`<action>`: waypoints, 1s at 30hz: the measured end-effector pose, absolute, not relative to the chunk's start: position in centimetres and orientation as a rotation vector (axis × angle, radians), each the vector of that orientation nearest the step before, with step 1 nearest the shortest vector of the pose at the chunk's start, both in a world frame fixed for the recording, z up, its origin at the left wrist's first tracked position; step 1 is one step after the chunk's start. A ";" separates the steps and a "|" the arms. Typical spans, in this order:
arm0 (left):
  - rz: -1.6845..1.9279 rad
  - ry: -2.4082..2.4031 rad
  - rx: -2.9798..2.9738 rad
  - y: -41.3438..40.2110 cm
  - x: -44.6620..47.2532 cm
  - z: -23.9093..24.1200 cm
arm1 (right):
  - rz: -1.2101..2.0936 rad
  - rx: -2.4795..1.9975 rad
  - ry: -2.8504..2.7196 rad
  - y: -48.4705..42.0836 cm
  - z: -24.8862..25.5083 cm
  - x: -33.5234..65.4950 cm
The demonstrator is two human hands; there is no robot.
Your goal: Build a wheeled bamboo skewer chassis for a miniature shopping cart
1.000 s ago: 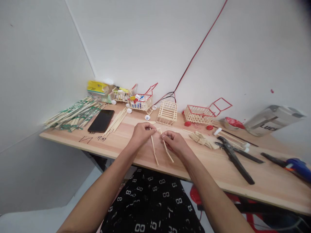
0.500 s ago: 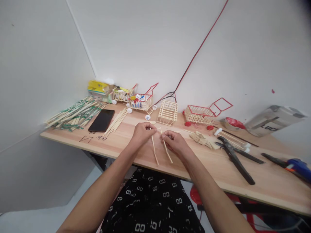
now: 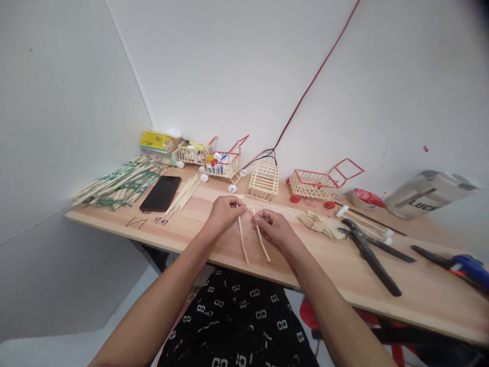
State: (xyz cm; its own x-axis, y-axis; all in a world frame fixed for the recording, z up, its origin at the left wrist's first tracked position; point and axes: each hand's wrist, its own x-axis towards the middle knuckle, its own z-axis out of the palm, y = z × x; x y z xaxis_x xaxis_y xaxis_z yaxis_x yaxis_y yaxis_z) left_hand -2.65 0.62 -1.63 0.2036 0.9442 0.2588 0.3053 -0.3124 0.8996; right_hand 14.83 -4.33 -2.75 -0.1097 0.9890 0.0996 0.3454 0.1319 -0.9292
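In the head view, my left hand point(image 3: 226, 211) is closed in a pinch at the top of a thin wooden stick frame point(image 3: 243, 246). Its two long sides run down toward the table's front edge, each with a bend partway. A short crosspiece seems to link them between my fingertips, though the fingers partly cover it. My right hand point(image 3: 273, 224) pinches the upper part of the right-hand stick. Just beyond my hands stands a slatted stick basket point(image 3: 263, 179) without wheels. Loose bare sticks point(image 3: 185, 193) lie left of my left hand.
A phone point(image 3: 160, 193) and wrapped chopsticks point(image 3: 114, 183) lie at left. Small stick carts point(image 3: 222, 165) line the wall, including a red-rimmed cart point(image 3: 313, 183). Right of my hands are masking tape scraps point(image 3: 317, 223), black-handled cutters point(image 3: 372, 260), a red paint bowl point(image 3: 367, 200) and a blue glue gun point(image 3: 466, 267).
The camera view has shifted slightly, so the table sits a little lower. Both hands keep their pinch on the stick frame, with hardly any movement.
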 end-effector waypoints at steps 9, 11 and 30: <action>1.109 1.206 1.784 0.6 -2.7 -1.6 | 0.968 -1.345 -1.592 -4.4 -2.8 14.7; 1.112 1.208 1.787 0.5 -2.6 -1.6 | 0.959 -1.348 -1.596 -4.4 -2.9 14.7; 1.113 1.186 1.818 0.7 -2.6 -1.8 | 1.003 -1.315 -1.611 -4.4 -2.8 14.8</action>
